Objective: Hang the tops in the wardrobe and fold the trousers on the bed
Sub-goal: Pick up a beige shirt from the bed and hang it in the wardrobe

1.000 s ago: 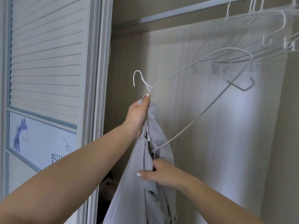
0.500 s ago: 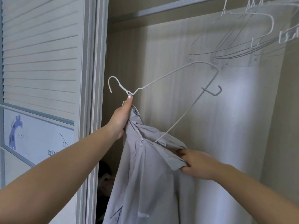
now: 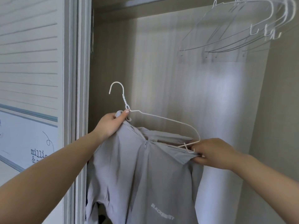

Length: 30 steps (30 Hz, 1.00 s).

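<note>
A light grey zip-up top [image 3: 139, 180] hangs in front of the open wardrobe. My left hand [image 3: 111, 125] grips its collar together with the neck of a white wire hanger [image 3: 163, 118], whose hook points up and left. My right hand [image 3: 213, 152] pinches the open zip edge of the top beside the hanger's right end, which lies against the fabric there. The hanger's left arm is hidden under the cloth. White lettering shows low on the top's front.
Several empty white wire hangers [image 3: 252, 28] hang from the rail at the upper right. The wardrobe's slatted sliding door [image 3: 29, 65] stands at the left, its frame [image 3: 77, 94] close to my left arm. The pale back panel [image 3: 194, 88] lies behind the top.
The hanger has swung down from a steep tilt to nearly level. My right hand has moved right and up, spreading the top's front over the hanger's right end.
</note>
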Tool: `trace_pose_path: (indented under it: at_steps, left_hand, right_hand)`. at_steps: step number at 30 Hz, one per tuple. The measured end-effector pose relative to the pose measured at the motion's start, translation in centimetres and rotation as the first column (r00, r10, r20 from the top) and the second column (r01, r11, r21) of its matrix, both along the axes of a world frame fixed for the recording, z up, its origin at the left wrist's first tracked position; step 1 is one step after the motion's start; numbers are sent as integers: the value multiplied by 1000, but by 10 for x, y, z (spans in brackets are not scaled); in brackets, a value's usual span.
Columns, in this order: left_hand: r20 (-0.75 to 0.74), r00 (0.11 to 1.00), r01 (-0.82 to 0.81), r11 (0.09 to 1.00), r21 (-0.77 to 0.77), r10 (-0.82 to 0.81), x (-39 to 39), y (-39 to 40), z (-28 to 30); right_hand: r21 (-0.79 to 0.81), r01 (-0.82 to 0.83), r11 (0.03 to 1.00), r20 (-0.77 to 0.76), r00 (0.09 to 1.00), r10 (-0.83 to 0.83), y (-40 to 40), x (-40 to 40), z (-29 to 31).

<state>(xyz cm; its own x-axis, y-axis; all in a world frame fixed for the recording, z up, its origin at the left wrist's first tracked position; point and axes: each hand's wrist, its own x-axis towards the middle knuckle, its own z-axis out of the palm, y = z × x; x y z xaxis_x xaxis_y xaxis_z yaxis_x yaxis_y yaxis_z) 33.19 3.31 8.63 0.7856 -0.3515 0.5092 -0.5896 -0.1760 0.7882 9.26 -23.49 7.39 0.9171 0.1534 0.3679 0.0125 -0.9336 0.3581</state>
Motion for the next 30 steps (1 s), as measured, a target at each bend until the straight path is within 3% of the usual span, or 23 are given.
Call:
trace_pose_path:
  at_steps: [4,7,11,19,24,30]
  left_hand:
    - [22,999,-30,1000,-3,30,9,-2,-12]
    - [-83,992,-101,994,-40,98,20,-8,-15]
    - [-164,984,-79,993,-89,64,26,-10,-19]
    - [39,997,-73,996,41,71,22,-5,-25]
    - [231,966,-182,939,293,115,19,-6,-31]
    - [215,975,-107,969,221,59,-10,-37,-18]
  right_hand:
    - [-47,-46,998,-70,997,42,-9,-11,5]
    - [-115,-77,990,-104,992,65,-5,-16,10]
    - [-158,-94,983,-119,990,76,0,-19,13]
    - [-122,-28,992,-149,989,10,-4,-19,19]
    - [-113,-6,994,-148,989,-10,-2,-12,26]
    - [55,53,997,-75,996,-49,16,14,32]
